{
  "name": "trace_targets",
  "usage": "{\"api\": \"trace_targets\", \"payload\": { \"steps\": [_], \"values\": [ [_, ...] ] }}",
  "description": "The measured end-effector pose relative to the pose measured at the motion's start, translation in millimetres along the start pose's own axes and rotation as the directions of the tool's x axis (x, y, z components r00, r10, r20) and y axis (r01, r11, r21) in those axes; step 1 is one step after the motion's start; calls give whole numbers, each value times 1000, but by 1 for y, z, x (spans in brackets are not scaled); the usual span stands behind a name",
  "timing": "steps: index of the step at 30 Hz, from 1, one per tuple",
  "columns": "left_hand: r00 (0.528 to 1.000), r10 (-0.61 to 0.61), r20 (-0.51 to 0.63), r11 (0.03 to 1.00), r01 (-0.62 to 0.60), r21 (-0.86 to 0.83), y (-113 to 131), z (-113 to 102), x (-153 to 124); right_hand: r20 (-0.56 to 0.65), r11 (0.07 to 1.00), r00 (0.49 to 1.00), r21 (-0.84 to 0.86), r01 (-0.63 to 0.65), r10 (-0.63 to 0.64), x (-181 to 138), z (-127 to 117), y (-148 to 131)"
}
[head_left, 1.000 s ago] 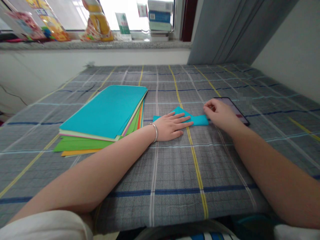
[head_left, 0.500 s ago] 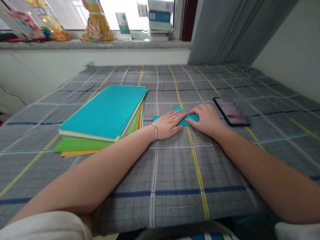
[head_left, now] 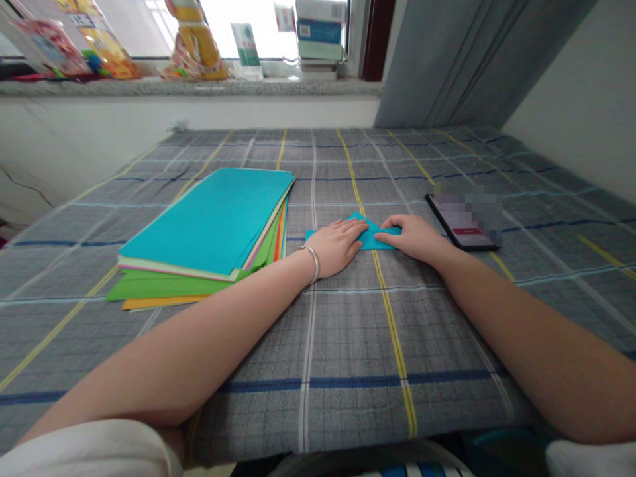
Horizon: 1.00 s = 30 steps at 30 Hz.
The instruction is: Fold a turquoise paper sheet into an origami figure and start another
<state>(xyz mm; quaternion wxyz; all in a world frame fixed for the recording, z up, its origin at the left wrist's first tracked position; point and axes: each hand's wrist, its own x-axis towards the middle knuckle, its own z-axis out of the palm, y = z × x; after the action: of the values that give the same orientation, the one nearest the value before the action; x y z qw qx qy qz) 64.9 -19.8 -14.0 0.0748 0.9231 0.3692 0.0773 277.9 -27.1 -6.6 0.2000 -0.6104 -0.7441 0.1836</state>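
Observation:
A small folded piece of teal paper [head_left: 371,237] lies on the grey checked cloth [head_left: 348,331] in the middle of the surface. My left hand [head_left: 338,244], with a silver bangle at the wrist, lies flat on the paper's left part, fingers stretched out. My right hand [head_left: 415,237] rests on the paper's right part with its fingers curled down and pressing on it. The two hands nearly meet over the paper.
A stack of coloured paper sheets [head_left: 209,232], teal on top, lies to the left. A dark phone [head_left: 462,222] lies to the right of my right hand. Packets and boxes [head_left: 318,33] stand on the windowsill behind. A grey curtain [head_left: 472,59] hangs at the back right.
My right hand came left from beside the phone onto the teal paper, covering its right end. My left hand stayed flat on the paper.

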Motion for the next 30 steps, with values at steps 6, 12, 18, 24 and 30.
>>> {"api": "trace_targets", "payload": {
  "steps": [6, 12, 18, 24, 30],
  "values": [
    [997, -75, 13, 997, 75, -7, 6, 3, 2, -5, 997, 999, -61, 38, -38, 0, 3, 0],
    [997, -82, 17, 993, 80, 86, 12, 8, 8, 15, 995, 998, -79, 63, -62, 0, 2, 1],
    [992, -108, 70, 987, 99, 123, 19, 7, 20, 55, 999, 998, -24, 42, -41, 1, -3, 2],
    [994, -95, 59, 991, 89, 98, 16, 10, 22, 77, 1000, 997, 7, 5, -6, 0, -8, 6],
    [991, -116, 71, 990, 110, 87, 17, 9, 22, 76, 1000, 997, 19, -4, 3, -1, -12, 10]
  ]
}}
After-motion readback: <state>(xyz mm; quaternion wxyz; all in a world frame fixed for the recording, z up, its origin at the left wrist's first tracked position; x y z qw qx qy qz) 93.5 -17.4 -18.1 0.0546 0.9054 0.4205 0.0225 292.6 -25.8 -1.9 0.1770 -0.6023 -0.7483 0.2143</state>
